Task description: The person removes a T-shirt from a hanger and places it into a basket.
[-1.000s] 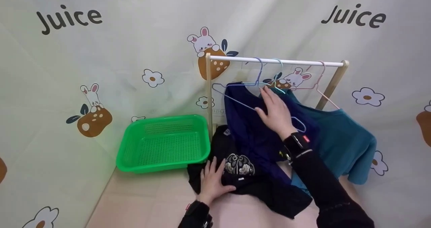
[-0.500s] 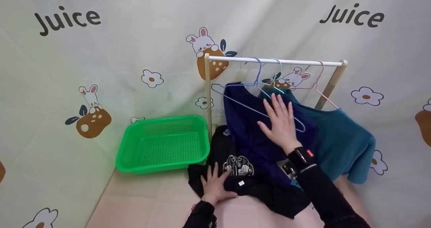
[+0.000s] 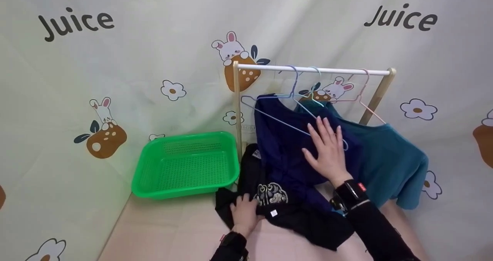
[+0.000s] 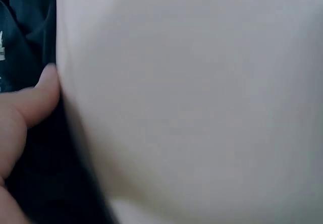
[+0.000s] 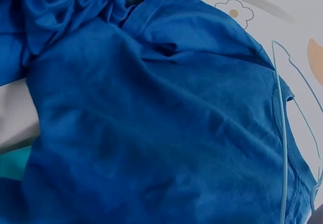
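A black T-shirt [image 3: 319, 226] with a pale embroidered motif and a white label lies on the pink surface. My left hand [image 3: 243, 214] grips its near left part, fingers bent; the left wrist view shows the thumb [image 4: 44, 95] at the cloth's edge. My right hand [image 3: 329, 153] has its fingers straight and spread in front of a navy shirt [image 3: 283, 137] and a bare blue-purple hanger [image 3: 275, 118]. Whether it touches them I cannot tell. The right wrist view shows the navy cloth [image 5: 151, 133] spread wide beside the hanger wire [image 5: 283, 148].
A white-barred rack [image 3: 262, 66] with wooden posts carries the hangers. On the pink hanger [image 3: 369, 108] hangs a teal shirt [image 3: 400, 160]; a mint hanger [image 3: 317, 85] is nearer the middle. The green basket [image 3: 185, 191] stands left of the rack, before a printed curtain.
My right hand has come down and rightward from the hanger's neck, fingers spreading. My left fingers, flat on the black T-shirt before, have drawn in and bunched its cloth.
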The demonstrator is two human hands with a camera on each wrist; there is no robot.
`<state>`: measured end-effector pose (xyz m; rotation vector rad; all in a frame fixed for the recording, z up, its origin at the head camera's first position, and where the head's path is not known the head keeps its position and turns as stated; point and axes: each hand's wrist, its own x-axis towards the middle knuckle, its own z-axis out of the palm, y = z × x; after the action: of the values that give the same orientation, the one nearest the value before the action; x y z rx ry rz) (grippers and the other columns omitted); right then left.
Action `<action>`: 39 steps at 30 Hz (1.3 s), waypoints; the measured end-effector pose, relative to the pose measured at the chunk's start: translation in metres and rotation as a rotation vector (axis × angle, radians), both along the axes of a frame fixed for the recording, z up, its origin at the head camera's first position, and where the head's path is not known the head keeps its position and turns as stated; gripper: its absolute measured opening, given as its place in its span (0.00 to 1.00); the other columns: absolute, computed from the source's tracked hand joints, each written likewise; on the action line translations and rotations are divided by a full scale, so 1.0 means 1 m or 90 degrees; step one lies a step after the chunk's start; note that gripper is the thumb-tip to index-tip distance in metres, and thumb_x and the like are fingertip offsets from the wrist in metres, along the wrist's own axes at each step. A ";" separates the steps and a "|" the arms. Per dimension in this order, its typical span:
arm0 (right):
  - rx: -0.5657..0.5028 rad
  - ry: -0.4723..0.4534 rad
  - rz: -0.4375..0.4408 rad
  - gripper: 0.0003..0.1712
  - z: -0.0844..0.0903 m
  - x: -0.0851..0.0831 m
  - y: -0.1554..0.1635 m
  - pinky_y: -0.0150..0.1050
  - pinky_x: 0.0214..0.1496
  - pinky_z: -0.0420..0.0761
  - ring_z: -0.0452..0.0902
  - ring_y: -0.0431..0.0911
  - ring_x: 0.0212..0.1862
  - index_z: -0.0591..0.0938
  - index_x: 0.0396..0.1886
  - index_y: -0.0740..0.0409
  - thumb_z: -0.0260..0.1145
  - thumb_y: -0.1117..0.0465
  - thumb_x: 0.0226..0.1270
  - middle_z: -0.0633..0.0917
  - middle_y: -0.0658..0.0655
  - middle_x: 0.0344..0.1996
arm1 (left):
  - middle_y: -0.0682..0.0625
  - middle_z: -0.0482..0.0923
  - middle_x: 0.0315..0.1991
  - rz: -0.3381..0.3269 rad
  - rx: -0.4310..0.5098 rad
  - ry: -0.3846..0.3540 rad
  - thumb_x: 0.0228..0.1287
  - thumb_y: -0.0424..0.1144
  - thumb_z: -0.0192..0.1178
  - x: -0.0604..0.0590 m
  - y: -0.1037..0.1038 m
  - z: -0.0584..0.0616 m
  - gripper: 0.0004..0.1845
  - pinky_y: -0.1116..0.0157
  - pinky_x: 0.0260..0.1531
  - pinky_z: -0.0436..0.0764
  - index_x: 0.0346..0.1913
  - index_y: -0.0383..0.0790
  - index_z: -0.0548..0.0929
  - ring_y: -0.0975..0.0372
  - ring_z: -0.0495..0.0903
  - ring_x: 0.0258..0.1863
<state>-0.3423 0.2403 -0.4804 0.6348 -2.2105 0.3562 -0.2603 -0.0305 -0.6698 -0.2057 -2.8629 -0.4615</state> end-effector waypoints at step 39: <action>-0.112 -0.037 -0.044 0.41 0.021 0.020 0.052 0.60 0.74 0.36 0.45 0.54 0.78 0.64 0.76 0.55 0.62 0.48 0.65 0.56 0.59 0.77 | 0.48 0.70 0.29 0.113 0.780 0.281 0.58 0.26 0.58 -0.033 -0.092 0.266 0.05 0.63 0.37 0.68 0.33 0.36 0.73 0.56 0.69 0.33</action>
<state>-0.3228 0.2919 -0.4598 0.4572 -2.2198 0.5335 -0.2938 -0.1223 -0.4038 0.1536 -1.7287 -1.7069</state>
